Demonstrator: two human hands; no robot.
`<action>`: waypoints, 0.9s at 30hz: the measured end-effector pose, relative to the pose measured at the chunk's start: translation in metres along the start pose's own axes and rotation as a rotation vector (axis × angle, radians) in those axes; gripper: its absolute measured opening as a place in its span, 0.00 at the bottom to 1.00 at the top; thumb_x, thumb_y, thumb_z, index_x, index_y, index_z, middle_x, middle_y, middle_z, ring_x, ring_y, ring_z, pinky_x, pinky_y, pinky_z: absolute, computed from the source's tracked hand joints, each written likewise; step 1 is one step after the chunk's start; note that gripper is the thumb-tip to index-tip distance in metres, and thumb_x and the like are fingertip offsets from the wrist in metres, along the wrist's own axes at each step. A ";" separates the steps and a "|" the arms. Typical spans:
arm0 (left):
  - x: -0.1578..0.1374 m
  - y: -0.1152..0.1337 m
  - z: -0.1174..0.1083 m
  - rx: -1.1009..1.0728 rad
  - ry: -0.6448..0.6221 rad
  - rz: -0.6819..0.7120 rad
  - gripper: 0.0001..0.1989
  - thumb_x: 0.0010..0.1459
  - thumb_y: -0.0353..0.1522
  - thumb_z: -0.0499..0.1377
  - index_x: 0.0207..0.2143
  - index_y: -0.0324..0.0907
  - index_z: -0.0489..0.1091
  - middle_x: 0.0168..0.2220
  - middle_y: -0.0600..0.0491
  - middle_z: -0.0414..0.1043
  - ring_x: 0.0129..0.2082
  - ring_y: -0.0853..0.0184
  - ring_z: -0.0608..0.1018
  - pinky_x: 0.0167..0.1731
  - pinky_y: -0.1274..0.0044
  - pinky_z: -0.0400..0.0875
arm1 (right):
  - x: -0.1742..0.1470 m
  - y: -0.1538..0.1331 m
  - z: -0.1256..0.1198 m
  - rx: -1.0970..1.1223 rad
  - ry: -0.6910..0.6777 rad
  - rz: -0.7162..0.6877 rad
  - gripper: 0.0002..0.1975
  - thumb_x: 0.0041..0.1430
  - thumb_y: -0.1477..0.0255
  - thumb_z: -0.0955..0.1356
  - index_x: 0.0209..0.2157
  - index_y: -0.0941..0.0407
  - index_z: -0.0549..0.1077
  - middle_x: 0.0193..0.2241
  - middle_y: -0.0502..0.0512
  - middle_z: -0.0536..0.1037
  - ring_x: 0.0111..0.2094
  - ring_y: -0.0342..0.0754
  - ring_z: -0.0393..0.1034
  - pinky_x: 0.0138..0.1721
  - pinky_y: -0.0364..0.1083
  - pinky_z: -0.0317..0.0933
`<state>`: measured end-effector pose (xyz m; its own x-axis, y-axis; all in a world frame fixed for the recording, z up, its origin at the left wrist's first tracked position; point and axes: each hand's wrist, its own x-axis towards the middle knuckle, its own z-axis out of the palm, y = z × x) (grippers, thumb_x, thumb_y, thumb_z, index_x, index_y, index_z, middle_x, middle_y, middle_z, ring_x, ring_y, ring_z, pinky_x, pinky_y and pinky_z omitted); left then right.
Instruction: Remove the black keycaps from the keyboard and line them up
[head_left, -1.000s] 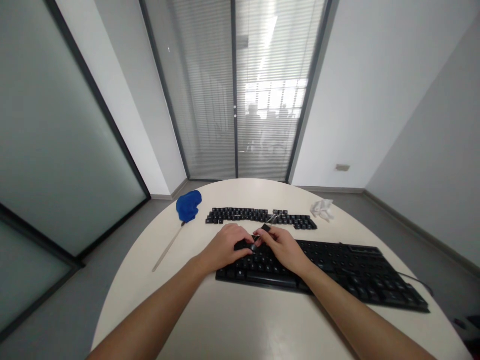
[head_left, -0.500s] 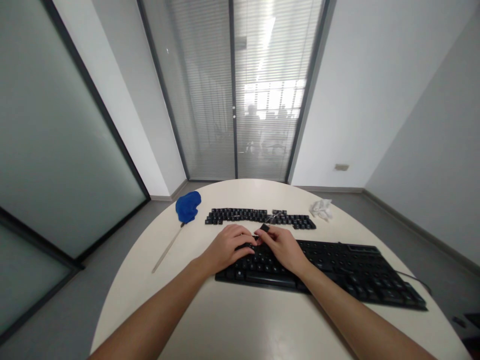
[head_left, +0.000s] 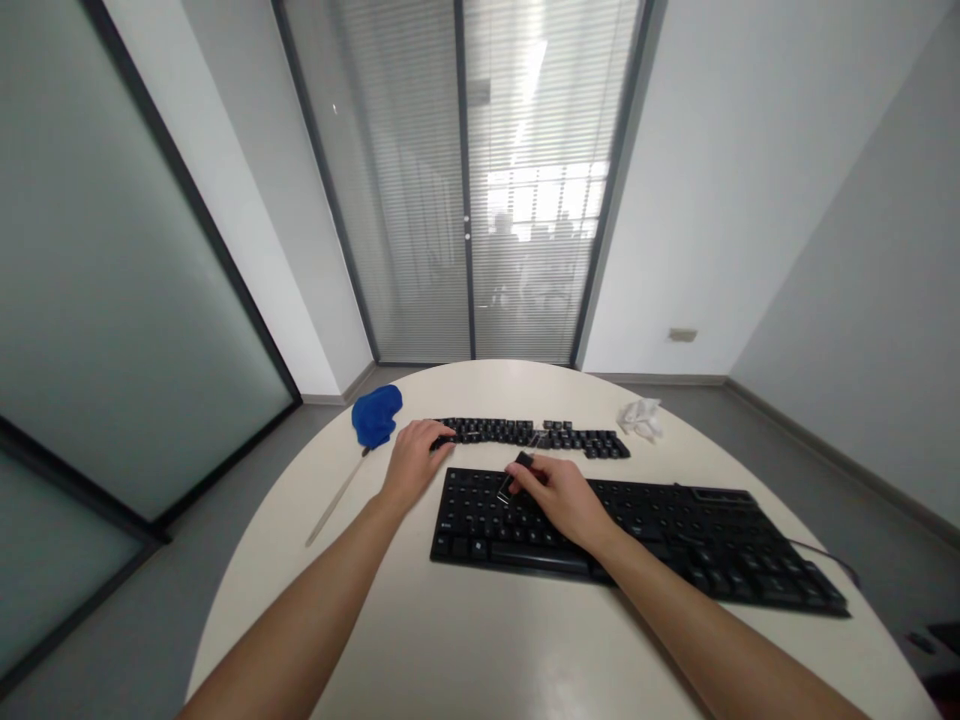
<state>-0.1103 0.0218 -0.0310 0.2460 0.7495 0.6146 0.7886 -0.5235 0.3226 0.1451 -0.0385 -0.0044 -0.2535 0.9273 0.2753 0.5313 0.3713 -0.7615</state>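
Note:
My left hand (head_left: 411,462) reaches to the left end of a row of loose black keycaps (head_left: 499,431), its fingers and thumb closed round a keycap (head_left: 442,438) there. My right hand (head_left: 562,497) grips a wire keycap puller (head_left: 524,460) by its black handle. The puller's thin wire loops point down over the left part of a black keyboard (head_left: 536,558). Under my right hand and forearm, part of the keyboard is hidden.
A blue cloth piece (head_left: 376,415) and a thin pale stick (head_left: 335,500) lie at the left. Crumpled white tissue (head_left: 641,418) sits at the back right. The keyboard's cable (head_left: 829,556) runs off the right edge of the round table (head_left: 480,650).
My left hand has moved left and away from the keyboard to the loose keycaps. The right hand stays over the keyboard with the puller, whose wire loops now show.

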 end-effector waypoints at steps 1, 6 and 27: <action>0.000 -0.002 0.002 0.005 -0.016 0.000 0.07 0.59 0.31 0.63 0.41 0.45 0.74 0.42 0.52 0.76 0.45 0.59 0.73 0.48 0.66 0.65 | 0.000 0.000 0.000 -0.001 0.001 0.000 0.20 0.65 0.59 0.64 0.26 0.55 0.79 0.27 0.52 0.82 0.31 0.50 0.74 0.34 0.45 0.58; 0.000 -0.009 0.008 0.016 -0.066 -0.011 0.07 0.56 0.29 0.65 0.39 0.46 0.75 0.40 0.53 0.77 0.46 0.59 0.73 0.48 0.67 0.65 | 0.000 -0.001 0.000 -0.009 -0.003 0.006 0.20 0.65 0.59 0.64 0.27 0.55 0.79 0.27 0.51 0.82 0.30 0.49 0.73 0.34 0.44 0.57; -0.003 -0.014 0.011 0.057 -0.060 -0.041 0.08 0.55 0.29 0.63 0.39 0.45 0.75 0.41 0.51 0.75 0.46 0.57 0.72 0.50 0.64 0.66 | -0.001 -0.002 0.000 -0.023 -0.013 0.015 0.20 0.65 0.59 0.64 0.27 0.55 0.79 0.27 0.51 0.82 0.30 0.48 0.73 0.33 0.44 0.57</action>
<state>-0.1156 0.0315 -0.0449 0.2452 0.7936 0.5568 0.8288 -0.4696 0.3043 0.1440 -0.0400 -0.0032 -0.2556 0.9322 0.2562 0.5535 0.3584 -0.7518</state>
